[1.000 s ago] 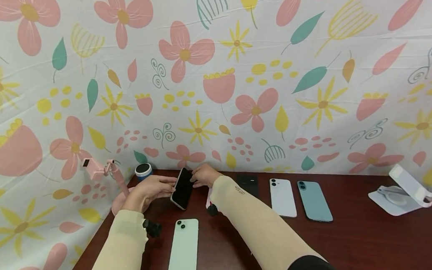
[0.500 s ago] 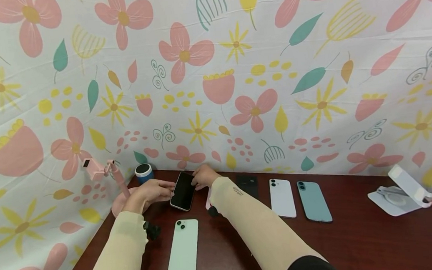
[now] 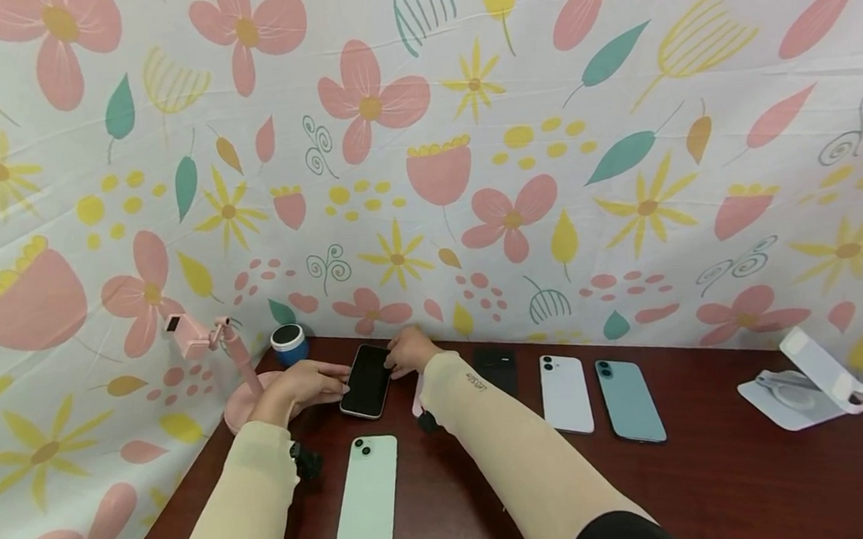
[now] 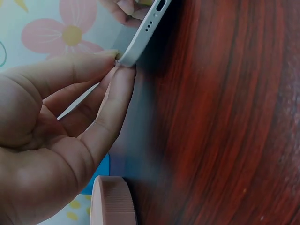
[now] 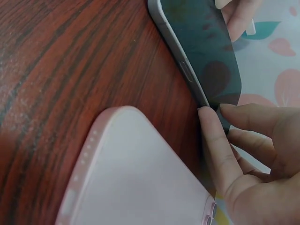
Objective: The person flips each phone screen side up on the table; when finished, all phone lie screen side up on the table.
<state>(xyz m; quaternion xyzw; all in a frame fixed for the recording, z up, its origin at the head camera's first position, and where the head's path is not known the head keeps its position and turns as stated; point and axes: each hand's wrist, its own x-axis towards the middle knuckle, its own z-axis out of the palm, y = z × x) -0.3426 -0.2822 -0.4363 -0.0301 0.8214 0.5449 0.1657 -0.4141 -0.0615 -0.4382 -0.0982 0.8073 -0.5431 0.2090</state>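
The left hand (image 3: 306, 385) and right hand (image 3: 410, 352) pinch the black-screened smartphone (image 3: 366, 381) near the table (image 3: 732, 482)'s back left corner; hold both sides level.

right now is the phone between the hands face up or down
Face up: the head view shows the smartphone with its black screen uppermost; the right wrist view shows floral reflections in it.

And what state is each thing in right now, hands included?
Dark-screened phone: screen up, dark
Left hand: pinching that phone's left edge
Right hand: pinching its right edge
Mint phone: back up, flat
Pink phone: back up
White phone: back up, flat
Blue phone: back up, flat
White stand: unfolded
Pink stand: upright
Blue canister: upright
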